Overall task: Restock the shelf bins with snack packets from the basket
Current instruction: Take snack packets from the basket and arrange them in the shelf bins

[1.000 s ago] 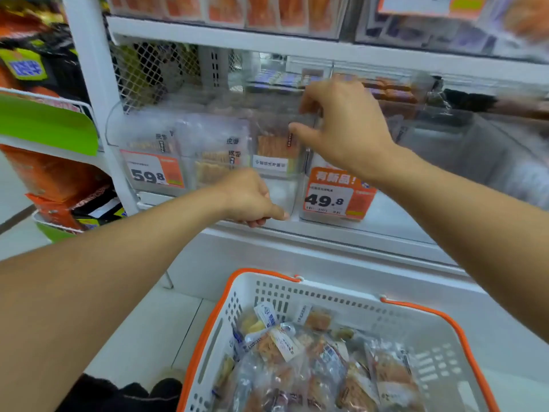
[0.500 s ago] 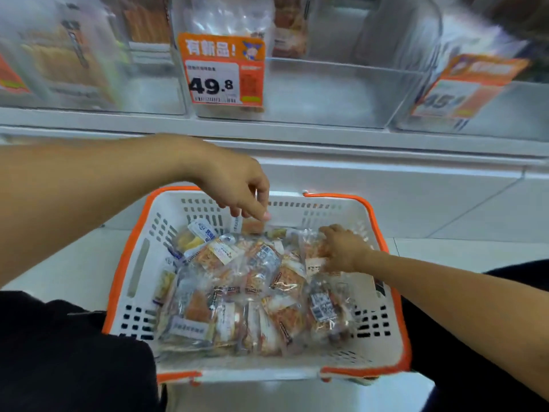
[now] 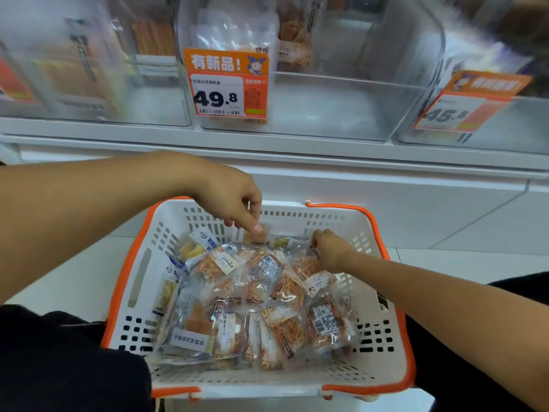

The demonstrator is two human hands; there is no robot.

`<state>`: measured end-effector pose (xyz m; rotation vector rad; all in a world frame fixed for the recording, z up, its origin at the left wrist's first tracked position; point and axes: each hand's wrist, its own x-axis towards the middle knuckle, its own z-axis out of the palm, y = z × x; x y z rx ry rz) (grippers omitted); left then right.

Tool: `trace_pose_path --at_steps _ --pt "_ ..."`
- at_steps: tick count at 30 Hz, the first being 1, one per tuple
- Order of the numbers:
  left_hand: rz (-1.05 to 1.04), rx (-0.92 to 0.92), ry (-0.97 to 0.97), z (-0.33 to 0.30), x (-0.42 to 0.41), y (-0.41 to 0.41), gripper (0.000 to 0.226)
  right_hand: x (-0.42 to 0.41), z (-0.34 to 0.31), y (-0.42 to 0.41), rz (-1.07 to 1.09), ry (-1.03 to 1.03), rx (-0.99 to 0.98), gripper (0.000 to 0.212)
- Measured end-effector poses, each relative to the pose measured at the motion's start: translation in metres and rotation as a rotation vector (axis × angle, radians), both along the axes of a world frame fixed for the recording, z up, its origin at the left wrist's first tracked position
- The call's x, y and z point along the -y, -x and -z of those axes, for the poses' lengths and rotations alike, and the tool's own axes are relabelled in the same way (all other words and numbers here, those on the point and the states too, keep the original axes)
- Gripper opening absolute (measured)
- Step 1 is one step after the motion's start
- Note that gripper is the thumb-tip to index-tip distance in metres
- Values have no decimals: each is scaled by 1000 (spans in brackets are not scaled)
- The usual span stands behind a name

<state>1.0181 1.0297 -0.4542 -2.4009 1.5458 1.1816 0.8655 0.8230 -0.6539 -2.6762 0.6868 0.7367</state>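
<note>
Both hands dig in the white-orange basket [image 3: 133, 278] on the floor, left hand [image 3: 234, 203] pinching a snack pkt [image 3: 258, 237], right hand [image 3: 328, 248] gripping another; slick wrappers could slip en route to the 49.8 bin [image 3: 341, 108].

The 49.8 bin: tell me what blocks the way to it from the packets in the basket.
Nothing visible does. The 49.8 bin sits on the shelf above the basket; both hands, left hand and right hand, are on the packets.

blurred: left bin [image 3: 89, 69], right price tag [image 3: 469, 105] | hidden: right hand [image 3: 329, 248] fingertips among packets [image 3: 237, 292]
</note>
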Motion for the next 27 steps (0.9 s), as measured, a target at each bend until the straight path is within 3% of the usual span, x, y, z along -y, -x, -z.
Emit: trace_pose_path --at_steps 2,4,9,12,16,19,23,27 --pt "-12 -7 15 -3 0 -3 25 -3 0 3 -74 42 -103 93" --pt "-21 -21 27 -6 3 -4 26 -5 5 8 -69 50 -112 104" --pt "12 -27 28 -9 7 -2 29 -20 17 15 316 -177 35 101" --pt "14 -23 26 -10 7 -1 30 -26 15 15 378 -185 35 95" --pt "5 -28 15 -10 8 1 30 -16 12 20 497 -179 52 104" --pt "5 -30 15 -13 9 3 31 -17 13 25 550 -274 54 89" --pt "8 27 20 -15 7 5 34 -17 -2 25 561 -513 29 36" --pt "-103 77 92 -21 3 1 60 -2 -103 6 456 -951 148 31"
